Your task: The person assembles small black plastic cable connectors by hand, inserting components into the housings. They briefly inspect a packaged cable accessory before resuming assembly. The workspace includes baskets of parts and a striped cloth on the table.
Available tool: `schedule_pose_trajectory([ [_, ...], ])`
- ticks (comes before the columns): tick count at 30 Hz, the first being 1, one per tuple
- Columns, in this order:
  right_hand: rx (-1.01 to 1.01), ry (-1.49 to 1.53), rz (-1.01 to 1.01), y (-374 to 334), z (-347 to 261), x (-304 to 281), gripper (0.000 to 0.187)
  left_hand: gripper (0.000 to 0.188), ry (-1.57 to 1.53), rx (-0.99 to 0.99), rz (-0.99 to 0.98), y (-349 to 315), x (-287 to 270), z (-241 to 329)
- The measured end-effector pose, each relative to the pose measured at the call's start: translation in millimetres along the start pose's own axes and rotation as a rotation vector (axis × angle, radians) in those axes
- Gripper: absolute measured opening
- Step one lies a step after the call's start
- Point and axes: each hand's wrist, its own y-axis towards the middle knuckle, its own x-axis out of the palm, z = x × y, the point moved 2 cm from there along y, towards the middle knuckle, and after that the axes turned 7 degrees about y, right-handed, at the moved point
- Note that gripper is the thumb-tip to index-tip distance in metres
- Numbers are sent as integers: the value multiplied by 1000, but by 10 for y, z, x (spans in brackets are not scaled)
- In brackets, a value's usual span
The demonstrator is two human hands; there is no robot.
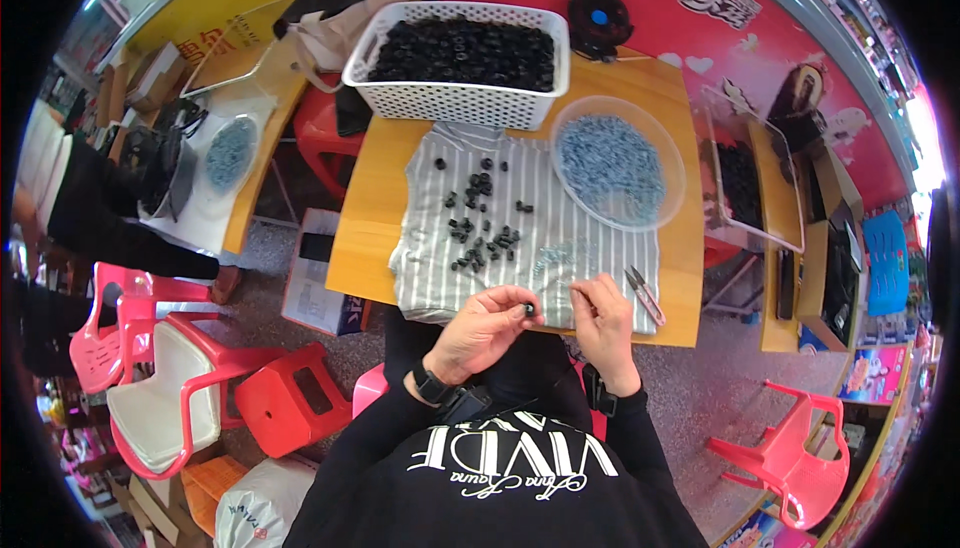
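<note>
My left hand [478, 333] pinches a small black plastic piece [530, 310] between thumb and fingertips at the table's near edge. Just to its right, my right hand [606, 326] is closed with thumb and finger together; whatever it may hold is too small to make out. Beyond the hands, a striped grey cloth [530, 168] covers part of the wooden table. Several loose black pieces [480, 238] lie scattered on its left half. A thin spread of tiny pale-blue pieces [562, 256] lies near my right hand. Thread snips [645, 296] rest at the cloth's right edge.
A white perforated basket [450, 103] full of black pieces stands at the back. Right of it sits a round clear tub [675, 163] of pale-blue pieces, with a small black fan [598, 23] behind. Red stools [290, 403] and pink chairs [800, 458] flank me. Someone's leg [150, 233] shows at left.
</note>
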Motion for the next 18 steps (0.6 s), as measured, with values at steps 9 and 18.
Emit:
schedule_pose_trajectory([
  [9, 284, 702, 28, -109, -163, 184, 8, 20, 104, 9, -19, 126, 14, -170],
  [18, 144, 531, 26, -190, -50, 297, 14, 16, 149, 114, -12, 135, -49, -231],
])
